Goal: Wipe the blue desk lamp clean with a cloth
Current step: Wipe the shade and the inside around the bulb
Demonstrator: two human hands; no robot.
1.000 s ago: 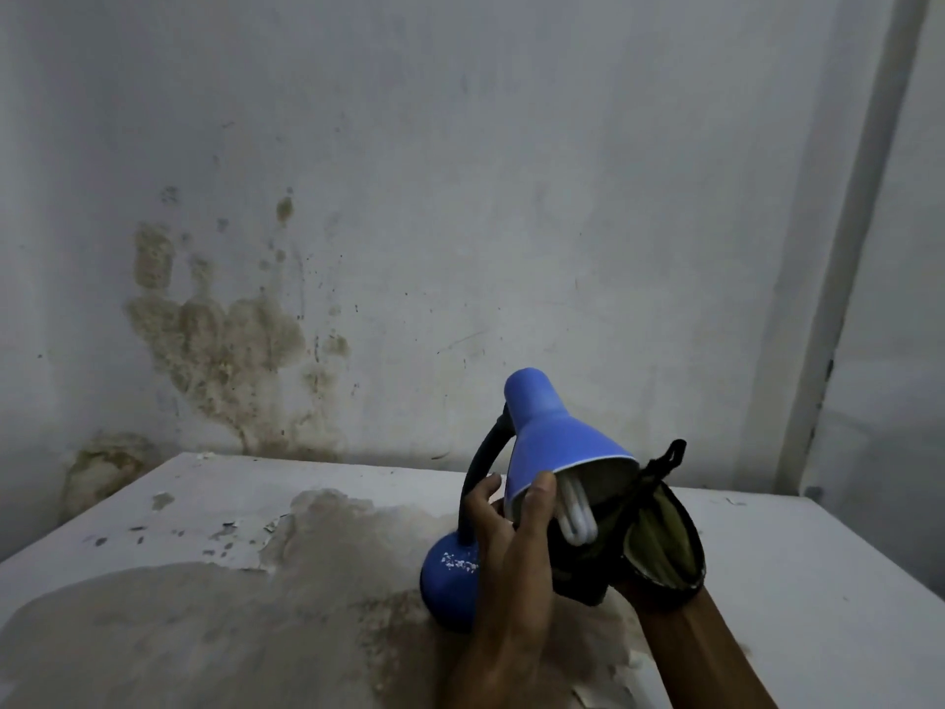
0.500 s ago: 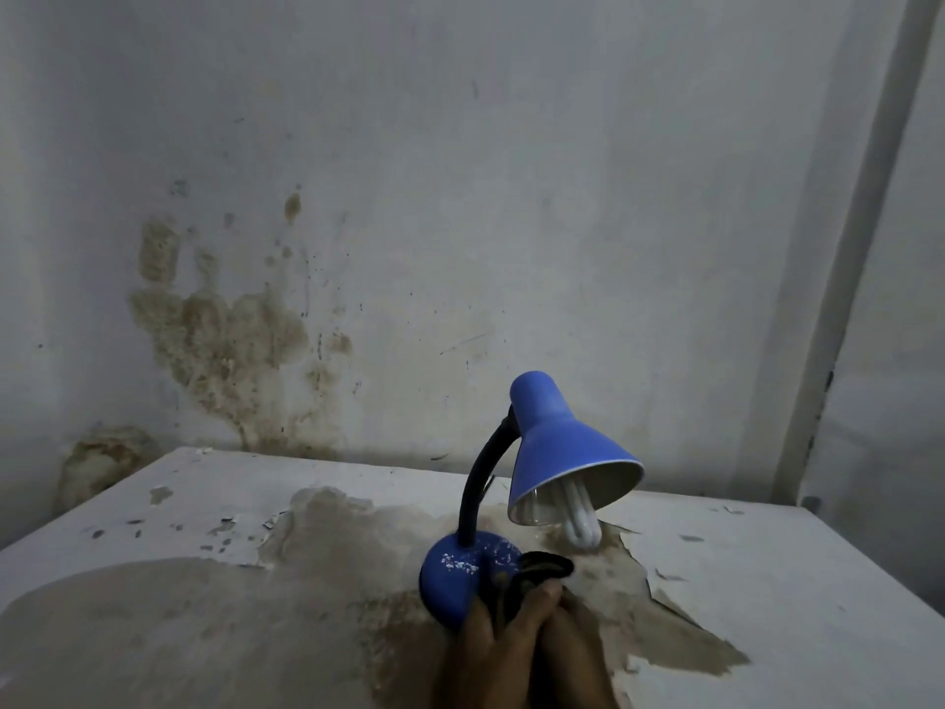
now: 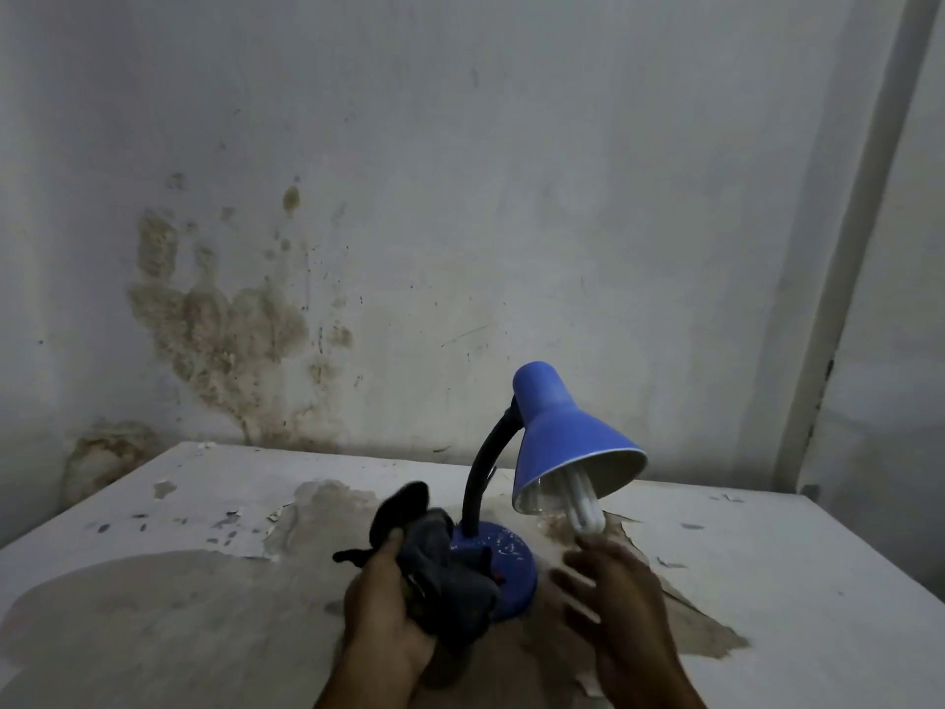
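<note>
Standing on the worn table (image 3: 153, 509) at lower centre of the frame, the blue desk lamp (image 3: 557, 432) is upright again, nobody's fingers on its shade. A second ago both hands were up at the shade, with the cloth at its mouth; half a second ago they had dropped together to the base. Now they have parted. Left of the base, the left hand (image 3: 378, 606) curls round the bunched dark cloth (image 3: 434, 565), which touches the base's near side, so the wiping seems to have shifted down there. Right of the base, the right hand (image 3: 619, 601) is blurred, fingers spread, holding nothing, just below the bulb (image 3: 580, 501).
</note>
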